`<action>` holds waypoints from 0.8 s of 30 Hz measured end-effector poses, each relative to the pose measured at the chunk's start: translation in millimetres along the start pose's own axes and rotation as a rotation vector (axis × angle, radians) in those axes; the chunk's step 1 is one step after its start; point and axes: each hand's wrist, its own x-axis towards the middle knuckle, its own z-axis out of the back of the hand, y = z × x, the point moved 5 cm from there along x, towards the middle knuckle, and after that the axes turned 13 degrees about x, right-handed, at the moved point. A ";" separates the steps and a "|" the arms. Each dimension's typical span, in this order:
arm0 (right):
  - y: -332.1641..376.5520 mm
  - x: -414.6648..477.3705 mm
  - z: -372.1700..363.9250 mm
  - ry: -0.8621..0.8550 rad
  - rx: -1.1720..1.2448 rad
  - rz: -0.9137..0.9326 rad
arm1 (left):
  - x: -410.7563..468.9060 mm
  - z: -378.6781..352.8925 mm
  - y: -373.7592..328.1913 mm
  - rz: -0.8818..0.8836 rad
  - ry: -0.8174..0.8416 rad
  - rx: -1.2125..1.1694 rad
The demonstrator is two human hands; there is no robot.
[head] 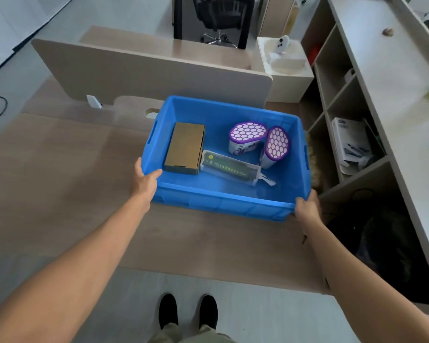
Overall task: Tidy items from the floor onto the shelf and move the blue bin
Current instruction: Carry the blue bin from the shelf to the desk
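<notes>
We hold the bin [223,201] by its 2 near corners so it stays level over the desk [72,169] with its box [185,147] and 2 tubs inside. Left hand [145,179] clamps the near-left rim, right hand [306,206] the near-right; both arms reach forward, nearly straight.

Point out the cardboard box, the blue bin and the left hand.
cardboard box [185,144]: head view, on its top face.
blue bin [221,203]: head view, on the near wall.
left hand [145,180]: head view, on the back of the hand, at the bin's near left corner.
</notes>
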 end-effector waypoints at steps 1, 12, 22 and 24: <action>2.6 -5.0 0.1 0.009 0.009 -0.002 | -3.8 -0.2 -1.1 0.001 0.001 0.014; -68.3 -60.9 -2.4 0.210 0.107 -0.086 | -103.5 9.4 45.6 0.048 -0.191 0.040; -137.8 -198.1 -138.2 0.810 -0.523 0.062 | -246.3 95.6 264.1 0.506 -0.171 -0.088; -149.7 -224.3 -185.0 0.920 -0.723 0.141 | -282.1 124.9 306.4 0.622 -0.241 -0.150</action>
